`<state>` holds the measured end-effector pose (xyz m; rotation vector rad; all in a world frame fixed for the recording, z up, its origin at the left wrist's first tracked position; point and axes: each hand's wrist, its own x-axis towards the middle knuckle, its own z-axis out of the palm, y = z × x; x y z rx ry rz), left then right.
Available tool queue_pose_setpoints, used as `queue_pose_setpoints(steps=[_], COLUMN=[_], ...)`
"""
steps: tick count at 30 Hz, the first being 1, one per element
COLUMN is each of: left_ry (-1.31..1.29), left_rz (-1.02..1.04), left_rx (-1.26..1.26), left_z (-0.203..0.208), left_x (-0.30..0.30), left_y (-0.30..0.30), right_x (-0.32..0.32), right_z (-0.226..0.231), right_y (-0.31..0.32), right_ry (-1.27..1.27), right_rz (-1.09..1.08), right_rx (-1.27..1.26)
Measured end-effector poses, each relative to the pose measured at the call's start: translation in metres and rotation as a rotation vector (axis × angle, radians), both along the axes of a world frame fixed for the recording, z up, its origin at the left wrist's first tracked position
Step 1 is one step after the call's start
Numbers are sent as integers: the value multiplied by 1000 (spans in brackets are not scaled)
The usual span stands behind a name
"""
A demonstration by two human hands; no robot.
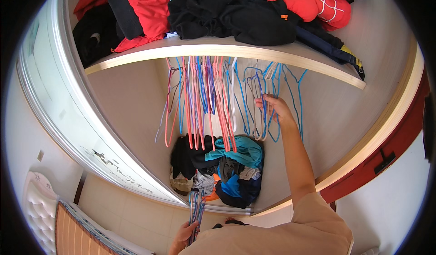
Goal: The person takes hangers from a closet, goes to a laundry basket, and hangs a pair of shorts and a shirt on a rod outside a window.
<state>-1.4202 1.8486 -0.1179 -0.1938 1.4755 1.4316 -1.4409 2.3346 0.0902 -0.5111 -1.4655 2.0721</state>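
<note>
The wardrobe [122, 96] is loaded on two levels. Its shelf [227, 50] carries piled clothing up to the front edge; a black garment [259, 23] lies along the middle of that edge, and a navy garment [321, 45] with a yellow-marked end droops over it near the right corner. Hazard: a raised arm catching that end could drag it down. Below, a heap of clothes [243, 150] sits on the wardrobe floor toward the front edge; any hanger dropped from above would probably land in it and snag. Under the shelf hangs a crowded row of hangers, pink hangers [220, 103] mainly left of centre and blue hangers [299, 100] toward the right wall. The frames overlap, so a pull on one could bring neighbours along or unhook them; the hook ends are partly hidden by the shelf edge. A bundle of hangers [196, 212] is held low, before the wardrobe's front edge, by the left hand [185, 233], its fingers wrapped around the frames; uneven tips could slip out if that grip loosens. The right hand [278, 109] is among the right-hand hangers, fingers curled at a blue frame; whether they pinch one or several is not determinable.
</note>
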Motion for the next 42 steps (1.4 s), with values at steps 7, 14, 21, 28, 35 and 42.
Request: queue_pose_setpoints(steps=[7,14,21,28,35,42], left_ry=[14,-7,-10,37,84,-22], left_rz=[2,-8,-41,-136,-188,-293], left_rx=[-7,15,-20,9,213,168], left_z=[-6,-3,2,2,1,17], left_x=[0,-4,-6,-12,-38,-39], left_y=[-4,4,14,29,84,129], right_x=[2,14,27,39,88,97], right_z=[-4,7,26,-46,-191,-233], right_y=[7,14,12,-61,-205,-268], right_ry=[-48,-96,41,186,-207,-626], right_rz=[-188,-275,-328,-514,-339,85], right_rx=[235,364,362,447,427,687])
